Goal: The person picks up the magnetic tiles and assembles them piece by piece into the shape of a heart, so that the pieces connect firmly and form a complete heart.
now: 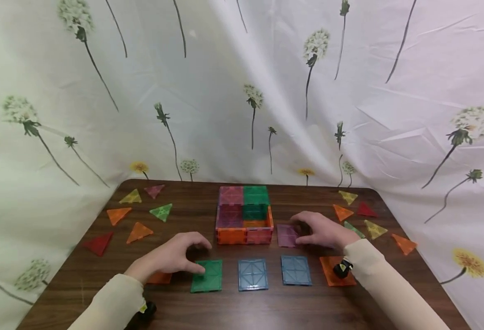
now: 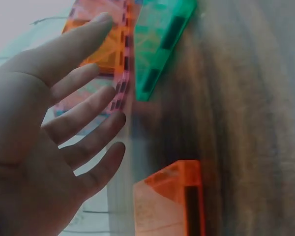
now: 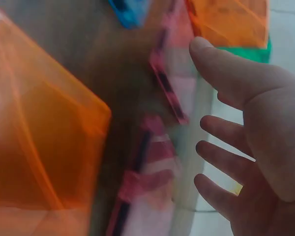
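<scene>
Near the box, left hand and right hand spread loosely, empty; a careless brush could knock it apart.

Left hand: your fingers bend loosely, thumb apart
Right hand: your fingers curve, thumb apart
Arms: you angle both inward

Translucent green square tile lies flat near left hand, translucent purple square tile flat near right hand, just right of multicolored tile box with orange and pink front wall.
</scene>
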`<state>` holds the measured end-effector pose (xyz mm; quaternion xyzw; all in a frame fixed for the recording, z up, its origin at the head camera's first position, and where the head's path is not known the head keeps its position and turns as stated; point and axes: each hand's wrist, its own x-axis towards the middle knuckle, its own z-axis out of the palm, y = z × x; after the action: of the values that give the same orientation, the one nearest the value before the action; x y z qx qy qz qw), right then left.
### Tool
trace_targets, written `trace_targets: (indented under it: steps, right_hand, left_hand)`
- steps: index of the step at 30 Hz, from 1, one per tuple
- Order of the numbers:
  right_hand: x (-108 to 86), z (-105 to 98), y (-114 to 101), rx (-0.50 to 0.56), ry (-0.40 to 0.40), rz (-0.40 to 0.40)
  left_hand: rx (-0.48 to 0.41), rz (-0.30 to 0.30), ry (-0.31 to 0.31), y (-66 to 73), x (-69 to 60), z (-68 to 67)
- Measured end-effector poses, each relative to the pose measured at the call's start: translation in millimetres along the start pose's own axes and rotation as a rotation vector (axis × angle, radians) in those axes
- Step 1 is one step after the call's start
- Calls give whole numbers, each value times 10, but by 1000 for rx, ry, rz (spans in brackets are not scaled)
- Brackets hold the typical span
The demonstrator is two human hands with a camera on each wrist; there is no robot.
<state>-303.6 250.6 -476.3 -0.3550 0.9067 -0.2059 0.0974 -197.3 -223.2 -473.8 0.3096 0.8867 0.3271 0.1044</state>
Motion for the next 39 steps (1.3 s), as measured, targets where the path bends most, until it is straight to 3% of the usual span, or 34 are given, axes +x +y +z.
trace_targets:
  steps: [5,14,18,24,33,39]
  right_hand:
    - [17,95,-28,-46,-38,-39]
    - [17,103,-30,-64,-48,-34]
    - [11,107,-23,-84,-37,-60]
    - [-30,55,-50,-59,14,-48]
    - [-140,-150,-58,-10,126,80]
    - [-146,-268,-1,0,224,10]
  left_hand:
    - [29,-15,-24,-32,-144,-29]
    - [71,-108,-73,-183,-645,-201]
    - [67,-111,-74,-208,-741,-233]
    - [77,-102,-46,-214,-766,-249]
    - [104,-60,47,-271,-707,-282]
    - [105,-13,119,-233,-543,-344]
